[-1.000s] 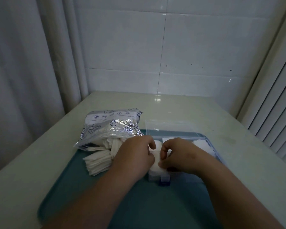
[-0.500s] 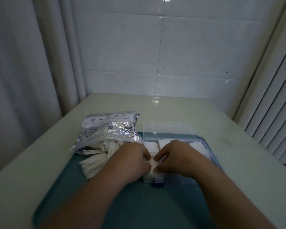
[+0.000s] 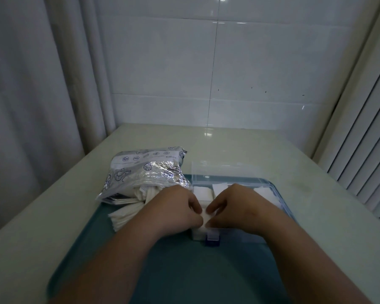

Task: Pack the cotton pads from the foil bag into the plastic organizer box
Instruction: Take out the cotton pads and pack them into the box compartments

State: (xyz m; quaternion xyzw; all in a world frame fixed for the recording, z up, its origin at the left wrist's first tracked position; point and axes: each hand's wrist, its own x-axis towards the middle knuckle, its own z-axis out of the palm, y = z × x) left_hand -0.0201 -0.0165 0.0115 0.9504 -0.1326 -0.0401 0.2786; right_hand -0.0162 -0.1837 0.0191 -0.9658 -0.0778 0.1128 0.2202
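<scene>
Both hands pinch a stack of cotton pads into the organizer box.

On the teal tray (image 3: pixel 184 273), the left hand (image 3: pixel 173 210) and right hand (image 3: pixel 239 208) meet with fingers curled, fingertips closed from either side on a white stack of cotton pads (image 3: pixel 203 217) sitting in the near-left compartment of the clear plastic organizer box (image 3: pixel 266 185), just above its front latch (image 3: pixel 213 235). Beyond the fingertips, more pads (image 3: pixel 203 191) fill the farther compartments, and the box's clear lid (image 3: pixel 217 172) stands open behind them. Left of the left fingers, loose pads (image 3: pixel 127 216) spill from the mouth of the foil bag (image 3: pixel 145 174), which lies partly on the tray and partly on the pale table (image 3: pixel 316 194).
</scene>
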